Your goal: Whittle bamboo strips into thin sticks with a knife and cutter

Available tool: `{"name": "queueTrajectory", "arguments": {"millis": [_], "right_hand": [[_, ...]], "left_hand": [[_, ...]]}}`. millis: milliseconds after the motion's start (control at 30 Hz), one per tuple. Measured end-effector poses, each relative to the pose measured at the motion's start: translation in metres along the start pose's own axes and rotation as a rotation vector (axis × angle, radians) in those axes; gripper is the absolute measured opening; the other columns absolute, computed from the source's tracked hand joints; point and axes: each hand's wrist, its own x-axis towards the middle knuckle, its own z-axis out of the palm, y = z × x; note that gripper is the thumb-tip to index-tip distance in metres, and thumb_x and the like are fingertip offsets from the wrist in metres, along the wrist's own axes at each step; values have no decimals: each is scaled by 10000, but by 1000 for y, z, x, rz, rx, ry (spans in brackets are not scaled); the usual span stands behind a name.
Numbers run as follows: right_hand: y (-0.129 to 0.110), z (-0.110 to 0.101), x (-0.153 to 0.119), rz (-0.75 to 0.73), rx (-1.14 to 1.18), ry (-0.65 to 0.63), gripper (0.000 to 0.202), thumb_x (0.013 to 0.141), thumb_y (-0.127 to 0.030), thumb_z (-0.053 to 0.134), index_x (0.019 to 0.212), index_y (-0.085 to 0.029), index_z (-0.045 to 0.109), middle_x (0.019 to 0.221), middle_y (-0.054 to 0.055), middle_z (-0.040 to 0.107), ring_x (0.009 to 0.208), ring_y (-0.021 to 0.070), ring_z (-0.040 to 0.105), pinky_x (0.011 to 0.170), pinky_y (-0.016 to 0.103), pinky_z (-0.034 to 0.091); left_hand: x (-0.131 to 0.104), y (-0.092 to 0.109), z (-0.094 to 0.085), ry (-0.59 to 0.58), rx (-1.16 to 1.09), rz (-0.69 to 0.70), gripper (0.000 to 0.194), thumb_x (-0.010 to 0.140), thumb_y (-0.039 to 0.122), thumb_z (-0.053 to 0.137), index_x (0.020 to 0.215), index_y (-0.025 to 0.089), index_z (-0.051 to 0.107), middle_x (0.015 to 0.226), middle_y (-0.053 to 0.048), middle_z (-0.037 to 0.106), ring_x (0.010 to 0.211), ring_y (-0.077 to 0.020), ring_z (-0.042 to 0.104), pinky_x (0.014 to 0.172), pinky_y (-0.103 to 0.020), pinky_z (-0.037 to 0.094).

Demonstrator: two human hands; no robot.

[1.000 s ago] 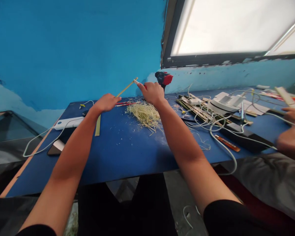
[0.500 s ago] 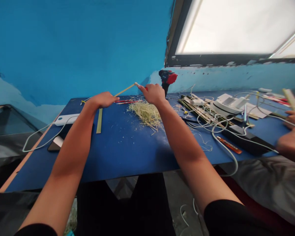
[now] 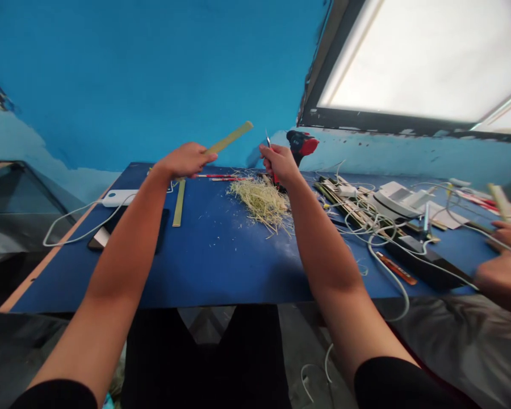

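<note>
Blue paint covers the wall [image 3: 174,74] behind your blue table [image 3: 213,272], with a bright window [image 3: 409,62] at the upper right. Your left hand [image 3: 189,160] is closed around one end of a flat bamboo strip [image 3: 234,137], which is raised above the table, its free end tilted up and to the right. Your right hand [image 3: 281,163] is closed on a small knife [image 3: 268,140], blade upward, near the strip's free end but apart from it. Beneath lies a loose heap of pale shavings [image 3: 259,201]; just behind your right hand stands a red-and-black drill [image 3: 302,145]. A second strip [image 3: 179,203] lies flat near your left forearm, and a co-worker's hand [image 3: 509,238] is at the far right.

Judging by its thin, straight shape, the strip should feel light and fairly stiff, with some spring along its length. Its edges may be splintery and its faces smooth enough to slip, so pinch it firmly across the flat faces, well back from the blade.
</note>
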Motion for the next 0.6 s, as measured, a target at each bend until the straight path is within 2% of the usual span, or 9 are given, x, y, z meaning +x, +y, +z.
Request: {"name": "queueTrajectory", "arguments": {"millis": [100,167,233,300,400,500,600], "right_hand": [[-28,22,-12,-41,194,-33,481,883,-739,722,897,-264,650,621,-52,522,464,112,386,454,308,265],[-44,30,-18,-34,265,-22,496,900,-766,693,937,-273,653,633,-54,527,464,109,374,449,305,289],[-54,33,-22,-25,301,-23,516,899,-790,691,933,-277,644,611,-68,481,461,108,365,454,301,310],[-59,33,-24,-23,330,-24,532,895,-807,693,924,-279,638,589,-81,418,459,109,357,459,299,320],[-61,28,-25,-42,391,1,550,909,-835,656,921,-285,636,588,-81,384,465,117,357,460,302,337],[-62,21,-25,-97,452,28,563,924,-856,610,936,-295,648,601,-68,420,472,121,367,465,308,358],[-65,17,-25,-128,447,45,595,935,-880,553,973,-298,670,611,-55,460,467,123,369,468,319,353]], "left_hand": [[3,8,20,-4,-188,90,263,1062,243,597,803,202,597,672,-12,609,492,-116,589,542,-268,396],[3,14,30,-18,-264,104,208,1043,213,636,837,185,646,686,-15,650,447,-85,552,506,-245,362],[3,19,38,-63,-355,89,201,1037,256,680,857,169,698,639,-3,630,412,-63,501,476,-229,325],[1,23,42,-128,-518,60,287,1063,364,662,876,157,732,601,4,598,393,-58,468,453,-221,314],[-3,29,46,-249,-788,37,466,1122,467,507,871,140,724,562,12,545,356,-55,400,404,-212,305],[-8,36,49,-326,-928,24,549,1161,409,346,792,151,659,492,37,450,308,-54,305,348,-201,266],[-10,44,55,-340,-988,1,552,1172,363,301,713,186,550,464,60,381,287,-51,263,325,-198,230]]}}
